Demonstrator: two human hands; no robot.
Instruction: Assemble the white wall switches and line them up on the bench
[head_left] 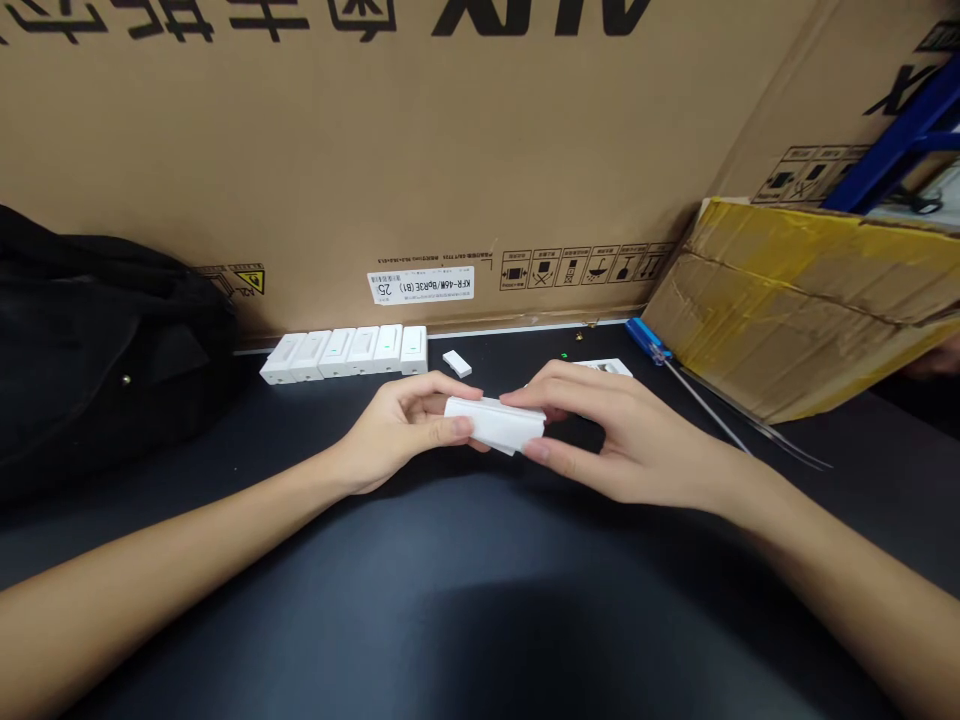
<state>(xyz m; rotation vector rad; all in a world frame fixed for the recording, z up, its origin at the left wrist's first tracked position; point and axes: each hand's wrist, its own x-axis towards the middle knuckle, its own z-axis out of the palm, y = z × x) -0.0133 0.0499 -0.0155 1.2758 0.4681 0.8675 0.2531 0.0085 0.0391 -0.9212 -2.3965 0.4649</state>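
We look from one head-worn camera, forward and down across the surface (360,620) toward a large carton (337,160). We are close above the left hand (394,430) and right hand (626,435); the far right edge seems blurred.

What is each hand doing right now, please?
Left hand: closed, holding one end of the white piece.
Right hand: closed, holding its other end.

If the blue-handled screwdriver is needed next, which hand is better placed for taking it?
Probably the right hand: the screwdriver lies on that side, just beyond it. The left hand is farther off. Both hands hold the white part, so the right would need to let go first.
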